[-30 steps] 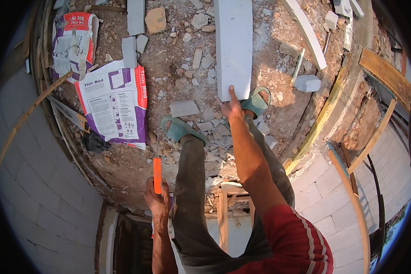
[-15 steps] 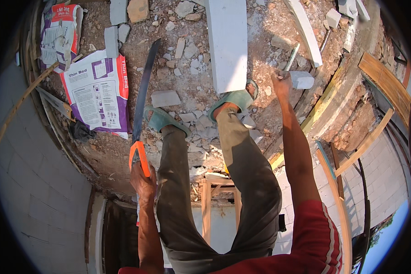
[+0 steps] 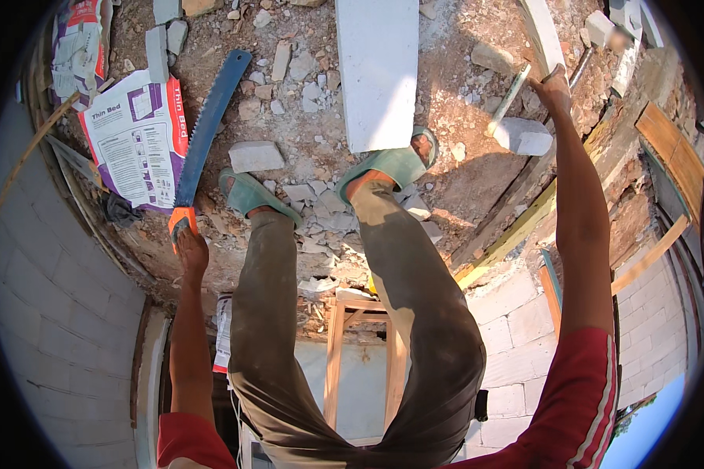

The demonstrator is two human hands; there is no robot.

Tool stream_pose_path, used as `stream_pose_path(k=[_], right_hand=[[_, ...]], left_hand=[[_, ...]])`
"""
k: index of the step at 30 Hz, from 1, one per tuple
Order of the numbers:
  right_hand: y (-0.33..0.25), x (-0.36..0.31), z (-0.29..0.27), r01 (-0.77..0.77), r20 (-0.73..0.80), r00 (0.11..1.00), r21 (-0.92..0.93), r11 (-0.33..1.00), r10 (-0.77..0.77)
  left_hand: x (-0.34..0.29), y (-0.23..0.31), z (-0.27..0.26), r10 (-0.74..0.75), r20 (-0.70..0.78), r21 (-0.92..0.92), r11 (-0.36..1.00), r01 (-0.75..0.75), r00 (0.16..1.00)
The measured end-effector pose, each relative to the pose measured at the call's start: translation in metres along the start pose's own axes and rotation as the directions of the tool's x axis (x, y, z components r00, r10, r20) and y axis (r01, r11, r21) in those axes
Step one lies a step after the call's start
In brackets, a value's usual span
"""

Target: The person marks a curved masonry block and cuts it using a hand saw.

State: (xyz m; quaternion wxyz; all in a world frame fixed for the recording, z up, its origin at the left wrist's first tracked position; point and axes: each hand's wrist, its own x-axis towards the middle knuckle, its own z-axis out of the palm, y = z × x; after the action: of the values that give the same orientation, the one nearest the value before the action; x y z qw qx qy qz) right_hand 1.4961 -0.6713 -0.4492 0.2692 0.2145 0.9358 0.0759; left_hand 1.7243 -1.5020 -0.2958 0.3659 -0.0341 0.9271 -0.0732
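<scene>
Brown earth (image 3: 305, 19) strewn with broken rubble spreads under the person, with grey block walls (image 3: 55, 313) rising on the left and also on the right. A long, flat, pale grey rectangular slab (image 3: 379, 70) lies ahead, roughly midway between the two widely separated hands; its near end sits beside the right one of two green open-toed sandals (image 3: 250, 191). To its left lies a white, purple and red printed bag (image 3: 133, 137).

A handsaw with a blue-grey toothed blade and an orange handle (image 3: 207, 125) is in the left hand (image 3: 190, 252), fingers wrapped round the handle; the blade points forward and slightly rightward, passing in front of the bag's right edge. Out on the far right, the right hand (image 3: 554, 92) is at the near end of a narrow, pale grey bar (image 3: 543, 35); whether it grips the bar cannot be told. Just beside that hand lie a chunky pale grey block (image 3: 524, 137) and a thin, whitish stick (image 3: 508, 99).
</scene>
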Motion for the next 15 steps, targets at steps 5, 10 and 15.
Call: stream_pose_path(k=[5, 10, 15], right_hand=[[0.051, 0.036, 0.021, -0.111, -0.094, 0.989, 0.03, 0.993, 0.113], [-0.002, 0.013, 0.003, -0.13, 0.078, 0.99, 0.117, 0.985, 0.121], [0.01, 0.002, -0.015, -0.071, 0.125, 0.988, -0.162, 0.984, 0.092]], left_hand=[[0.051, -0.008, 0.06, -0.042, 0.079, -0.102, 0.994, 0.05, 0.996], [0.054, -0.042, 0.071, -0.159, 0.044, -0.005, 0.987, 0.16, 0.986], [0.065, -0.017, 0.044, -0.067, 0.156, -0.135, 0.987, 0.089, 0.986]])
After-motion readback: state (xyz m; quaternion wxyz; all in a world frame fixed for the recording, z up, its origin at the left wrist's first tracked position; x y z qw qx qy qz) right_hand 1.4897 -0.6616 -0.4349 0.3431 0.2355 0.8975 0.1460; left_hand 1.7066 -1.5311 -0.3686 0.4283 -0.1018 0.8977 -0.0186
